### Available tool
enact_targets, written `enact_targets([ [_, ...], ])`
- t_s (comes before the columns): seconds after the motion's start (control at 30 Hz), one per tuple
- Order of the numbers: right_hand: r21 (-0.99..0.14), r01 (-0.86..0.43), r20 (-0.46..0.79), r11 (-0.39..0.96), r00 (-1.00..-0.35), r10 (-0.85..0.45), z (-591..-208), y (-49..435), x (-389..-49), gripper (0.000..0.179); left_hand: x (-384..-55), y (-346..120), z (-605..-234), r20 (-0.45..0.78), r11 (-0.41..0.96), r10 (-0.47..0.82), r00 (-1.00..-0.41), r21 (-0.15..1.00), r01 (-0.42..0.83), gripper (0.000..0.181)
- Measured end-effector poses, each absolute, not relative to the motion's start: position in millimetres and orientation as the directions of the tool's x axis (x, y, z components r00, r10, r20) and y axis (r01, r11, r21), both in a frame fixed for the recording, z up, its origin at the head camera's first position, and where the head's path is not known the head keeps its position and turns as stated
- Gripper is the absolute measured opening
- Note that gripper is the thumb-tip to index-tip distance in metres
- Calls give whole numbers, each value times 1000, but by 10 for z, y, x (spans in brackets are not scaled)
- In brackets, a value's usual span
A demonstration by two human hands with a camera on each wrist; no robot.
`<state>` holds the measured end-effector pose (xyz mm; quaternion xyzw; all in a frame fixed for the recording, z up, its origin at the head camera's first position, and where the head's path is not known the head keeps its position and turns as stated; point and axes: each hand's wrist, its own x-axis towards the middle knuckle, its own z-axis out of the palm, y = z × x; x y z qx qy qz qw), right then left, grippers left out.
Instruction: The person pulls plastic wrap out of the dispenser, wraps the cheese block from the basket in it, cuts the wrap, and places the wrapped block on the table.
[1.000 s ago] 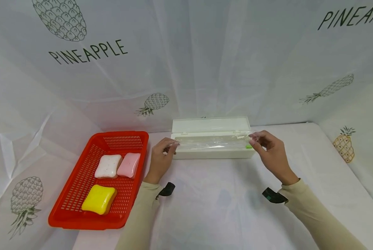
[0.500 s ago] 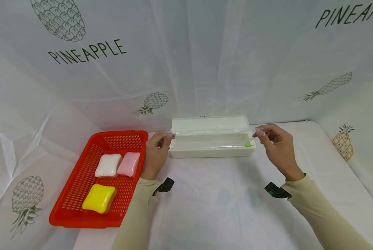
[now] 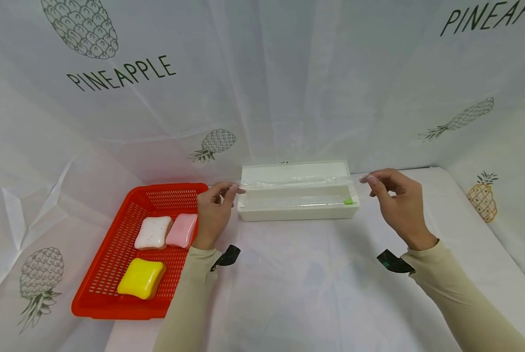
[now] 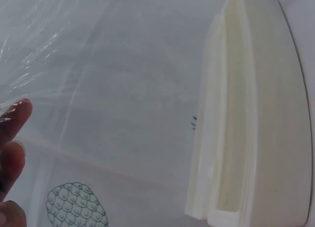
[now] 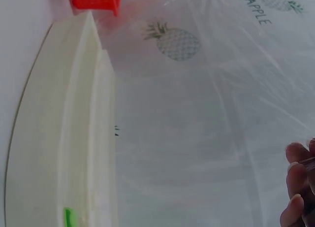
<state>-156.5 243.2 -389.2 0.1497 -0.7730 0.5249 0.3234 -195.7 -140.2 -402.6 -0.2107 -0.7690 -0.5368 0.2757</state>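
Note:
A clear sheet of cling film (image 3: 295,182) stretches between both hands above a long white cling film dispenser (image 3: 297,214), whose lid (image 3: 315,169) stands raised at the back. My left hand (image 3: 214,215) pinches the left corner of the film between thumb and fingers, overlapping the basket's right edge. The right corner is pinched by my right hand (image 3: 399,208), out past the dispenser's right end. A small green slider (image 3: 348,201) sits at the right of the dispenser's front edge. In the left wrist view, wrinkled film (image 4: 39,45) spreads from the fingertips (image 4: 18,113).
To the left stands a red basket (image 3: 97,310) holding a white soap bar (image 3: 153,233), a pink one (image 3: 182,231) and a yellow one (image 3: 141,278). Behind the table (image 3: 288,283) hangs a white curtain (image 3: 284,98) printed with pineapples.
Both hands have drawn up and apart, left hand leftward and right hand rightward, lifting the film from low over the dispenser's front to in front of its raised lid.

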Motion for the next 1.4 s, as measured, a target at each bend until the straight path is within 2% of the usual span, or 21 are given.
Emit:
enact_targets([
  [0.33,-599,-624,755,502,-648,97,-3737,2435,-1598,10,-1967,-1502,-3878,685,371,4,-729,676,637,9],
  [0.57,-586,-625,765,516,-637,97,-3648,2447,-1611,12,-1994,-1545,-3729,733,336,-10,-680,643,688,8],
  [1.1,-577,-612,775,541,-619,126,-3422,2443,-1608,9,-1975,-1551,-3486,746,370,-16,-666,623,689,9],
  [1.4,-559,-635,796,533,-591,130,-3308,2466,-1633,5,-2004,-1572,-3312,774,355,16,-633,588,727,8],
])
